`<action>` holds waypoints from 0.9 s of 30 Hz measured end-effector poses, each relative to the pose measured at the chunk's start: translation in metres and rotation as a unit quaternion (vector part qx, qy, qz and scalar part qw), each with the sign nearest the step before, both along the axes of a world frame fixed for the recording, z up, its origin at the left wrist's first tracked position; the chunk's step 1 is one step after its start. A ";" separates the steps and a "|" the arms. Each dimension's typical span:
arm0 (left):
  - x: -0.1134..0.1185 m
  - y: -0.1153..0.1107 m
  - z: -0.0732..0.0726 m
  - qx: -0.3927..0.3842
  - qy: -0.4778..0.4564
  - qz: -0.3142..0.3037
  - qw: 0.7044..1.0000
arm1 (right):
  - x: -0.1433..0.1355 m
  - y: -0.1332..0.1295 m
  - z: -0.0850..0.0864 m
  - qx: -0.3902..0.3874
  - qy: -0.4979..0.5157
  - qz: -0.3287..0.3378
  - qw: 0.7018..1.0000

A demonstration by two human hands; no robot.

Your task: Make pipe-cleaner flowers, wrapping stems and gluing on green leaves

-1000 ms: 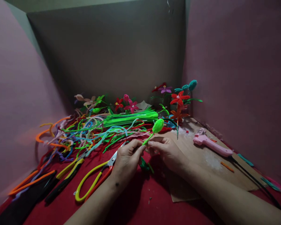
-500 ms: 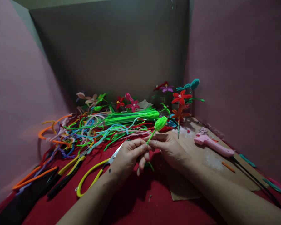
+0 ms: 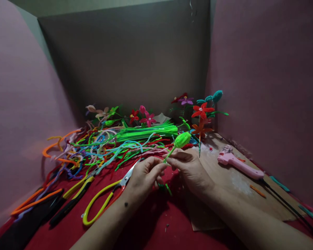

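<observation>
A bright green pipe-cleaner flower bud [image 3: 182,140] on a thin green stem is held up between my two hands, its head tilted to the upper right. My left hand [image 3: 150,173] is closed, thumb and forefinger pinching the stem's lower end. From the other side, my right hand [image 3: 189,168] pinches the same stem just below the bud. Where the fingers meet, the stem's end is partly hidden. Under the hands a short green piece [image 3: 168,189] shows against the red cloth [image 3: 156,222].
Yellow-handled scissors [image 3: 96,203] and yellow-black pliers [image 3: 75,198] lie left. Behind is a heap of coloured pipe cleaners [image 3: 120,149] with a green bundle [image 3: 148,133] and finished flowers [image 3: 202,111]. A pink glue gun [image 3: 240,165] with a cord rests on brown board [image 3: 224,187] at right.
The bud has tipped further to the right and sits slightly lower. My left hand's lower fingers have curled in. The view has shifted slightly.
</observation>
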State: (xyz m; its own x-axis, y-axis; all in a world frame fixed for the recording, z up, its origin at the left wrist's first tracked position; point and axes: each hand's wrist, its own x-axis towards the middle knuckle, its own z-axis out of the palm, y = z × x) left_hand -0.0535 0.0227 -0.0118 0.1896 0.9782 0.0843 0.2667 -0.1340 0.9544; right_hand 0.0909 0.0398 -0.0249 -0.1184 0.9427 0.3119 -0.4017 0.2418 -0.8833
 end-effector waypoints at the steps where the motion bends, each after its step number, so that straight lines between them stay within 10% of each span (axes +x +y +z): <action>1: 0.001 0.000 -0.002 0.039 0.023 0.021 0.999 | 0.000 0.000 0.000 -0.001 -0.009 -0.004 1.000; 7: 0.000 -0.002 -0.008 0.220 0.101 0.038 0.969 | 0.000 -0.001 -0.006 -0.029 -0.027 0.055 0.998; 15: -0.003 0.000 -0.007 0.185 0.092 0.038 0.978 | 0.001 0.001 -0.007 -0.080 0.015 0.153 0.985; 22: -0.003 -0.001 -0.009 0.213 0.126 0.059 0.967 | -0.001 -0.002 -0.001 -0.083 -0.066 0.066 0.992; 27: -0.002 -0.001 -0.003 0.036 0.005 0.026 0.999 | -0.005 0.000 -0.007 -0.084 -0.038 0.046 0.995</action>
